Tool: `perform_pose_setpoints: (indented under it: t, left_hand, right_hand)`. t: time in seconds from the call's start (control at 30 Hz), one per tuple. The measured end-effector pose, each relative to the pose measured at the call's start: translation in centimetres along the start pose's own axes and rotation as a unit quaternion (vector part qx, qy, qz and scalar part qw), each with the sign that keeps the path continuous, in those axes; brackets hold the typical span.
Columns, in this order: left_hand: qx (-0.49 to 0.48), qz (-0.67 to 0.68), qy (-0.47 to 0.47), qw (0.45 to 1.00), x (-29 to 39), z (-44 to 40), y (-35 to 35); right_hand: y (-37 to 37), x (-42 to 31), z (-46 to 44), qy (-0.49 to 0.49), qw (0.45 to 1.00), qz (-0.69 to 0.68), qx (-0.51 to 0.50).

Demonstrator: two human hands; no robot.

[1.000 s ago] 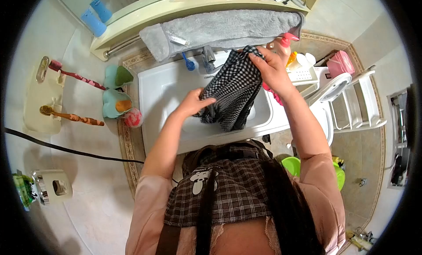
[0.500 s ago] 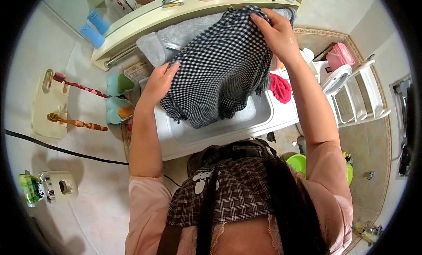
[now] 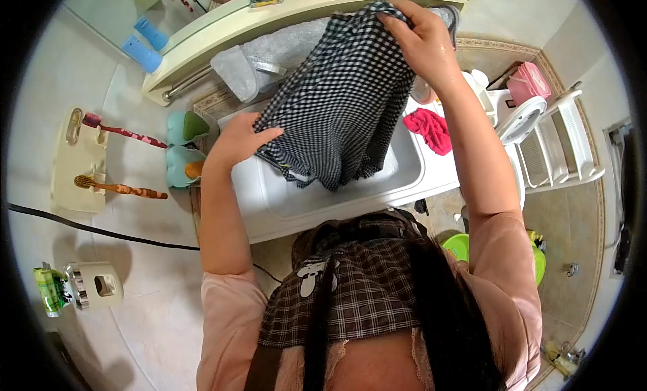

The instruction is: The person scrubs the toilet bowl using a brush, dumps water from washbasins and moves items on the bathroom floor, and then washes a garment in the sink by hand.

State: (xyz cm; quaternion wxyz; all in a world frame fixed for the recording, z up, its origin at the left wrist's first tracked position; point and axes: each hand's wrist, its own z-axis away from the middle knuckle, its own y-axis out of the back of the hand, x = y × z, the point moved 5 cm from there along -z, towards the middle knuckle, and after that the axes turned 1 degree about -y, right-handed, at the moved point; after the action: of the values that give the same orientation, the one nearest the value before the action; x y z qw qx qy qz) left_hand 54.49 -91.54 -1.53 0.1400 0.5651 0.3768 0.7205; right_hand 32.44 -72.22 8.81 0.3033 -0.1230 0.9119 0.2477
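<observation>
A black-and-white checked cloth hangs in loose folds over the white sink basin, its lower edge inside the rim. My right hand pinches its upper right corner, raised near the shelf. At the cloth's left edge is my left hand, thumb across the front and fingers partly hidden behind the fabric. A grey towel hangs on a rail behind the cloth. On the counter right of the basin lies a crumpled red cloth.
A cream shelf runs under the mirror. Toothbrushes and teal wall cups are on the left wall. At right stand a pink container and a white rack. A green basin is below the counter.
My left hand has shifted down along the cloth's left edge, its thumb now spread further. My right hand has risen slightly with the corner, and the cloth hangs narrower.
</observation>
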Motion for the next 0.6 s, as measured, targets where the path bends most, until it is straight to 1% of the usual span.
perform_pose_setpoints:
  t: [0.03, 0.1, 0.13, 0.17, 0.2, 0.23, 0.27, 0.3, 0.37, 0.4, 0.43, 0.47, 0.5, 0.53, 0.57, 0.6]
  left_hand:
    - [0.001, 0.001, 0.002, 1.000, 0.0, 0.0, -0.2]
    - [-0.029, 0.027, 0.013, 0.999, -0.7, 0.0, -1.0]
    - [-0.048, -0.026, -0.014, 0.998, -1.0, -0.2, -1.1]
    - [-0.047, -0.025, -0.013, 0.998, -1.4, -0.2, -1.1]
    - [-0.078, 0.081, 0.025, 0.993, -2.1, -0.1, -1.6]
    - [-0.109, 0.187, 0.063, 0.974, -1.9, 0.1, -2.0]
    - [-0.143, 0.227, 0.056, 0.962, -1.0, 0.5, -2.0]
    - [-0.145, 0.227, 0.056, 0.962, -0.8, 0.8, -1.7]
    - [-0.091, 0.275, 0.016, 0.957, -0.9, 1.2, -0.3]
    - [-0.097, 0.364, -0.014, 0.926, -1.3, 1.3, -0.1]
    - [-0.101, 0.364, -0.018, 0.926, -1.7, 1.5, 0.3]
    - [-0.058, 0.399, 0.008, 0.915, -2.4, 1.7, 1.0]
    - [-0.014, 0.432, 0.035, 0.901, -3.0, 1.8, 1.3]
    - [0.022, 0.487, -0.002, 0.873, -2.7, 1.5, 1.6]
    - [0.019, 0.488, -0.005, 0.872, -2.7, 1.1, 0.8]
    - [0.197, 0.315, 0.027, 0.928, -3.4, 0.9, 1.0]
  right_hand:
    - [0.1, 0.2, 0.0, 0.000, 1.000, -0.002, -0.002]
    - [0.4, 1.0, 0.0, -0.051, 0.998, -0.033, -0.010]
    - [0.4, 1.3, -0.1, -0.059, 0.997, -0.044, -0.013]
    - [0.3, 1.5, -0.1, -0.058, 0.997, -0.045, -0.014]
    - [0.3, 1.8, 0.0, -0.055, 0.997, -0.043, -0.011]
    - [0.3, 1.9, 0.0, -0.053, 0.998, -0.041, -0.009]
    - [0.2, 2.1, -0.1, -0.054, 0.998, -0.041, -0.008]
    - [0.3, 2.2, -0.2, -0.054, 0.998, -0.040, -0.004]
    - [0.5, 2.1, -0.2, -0.056, 0.998, -0.037, 0.005]
    - [0.6, 1.8, -0.2, -0.058, 0.998, -0.031, -0.006]
    - [0.5, 1.6, -0.4, -0.058, 0.998, -0.024, -0.016]
    - [0.6, 1.3, -0.6, -0.052, 0.997, -0.056, -0.001]
    - [0.8, 0.8, -0.6, -0.052, 0.997, -0.052, 0.000]
    - [1.0, -0.3, -0.5, -0.071, 0.993, -0.092, -0.002]
    - [1.0, -1.0, -0.5, -0.089, 0.987, -0.131, -0.004]
    - [0.6, -1.4, -0.5, -0.064, 0.994, -0.084, -0.028]
